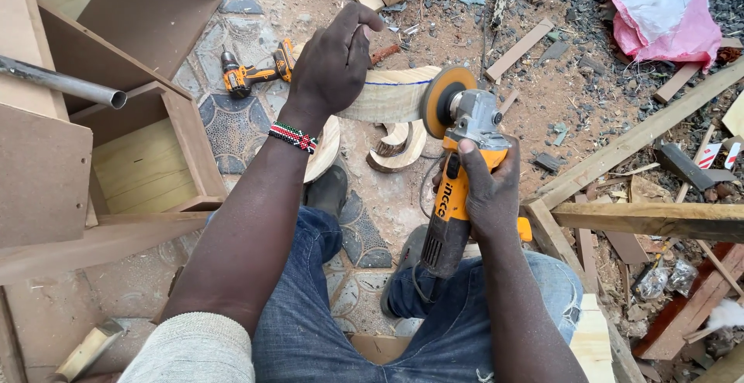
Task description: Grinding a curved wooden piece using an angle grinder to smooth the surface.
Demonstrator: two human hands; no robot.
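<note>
In the head view, above the knees and over the sandy ground: a curved wooden piece [387, 95], pale, arc-shaped, with a blue pencil line along its upper edge, held up in the air. Left hand [335, 61] closed over the left end of that piece, fingers wrapped across the top, beaded wristband just below. Right of the piece, touching or nearly touching its end, the orange sanding disc [447, 100] of an angle grinder [457, 182], yellow and grey, cord trailing down between the legs. Right hand [488, 189] clamped round the grinder body, thumb toward the head. Below the piece, on the ground, more curved offcuts [399, 147]; left of it, a yellow cordless drill [252, 73] on patterned paving; further left, open wooden boxes [147, 151] and a metal pipe [66, 82]. Judged stiff, fairly light, dusty rather than slippery, unlikely to break; best gripped well away from the disc, around the thick end, firmly enough against kick and vibration. Grinder judged heavier, needing a full grip.
</note>
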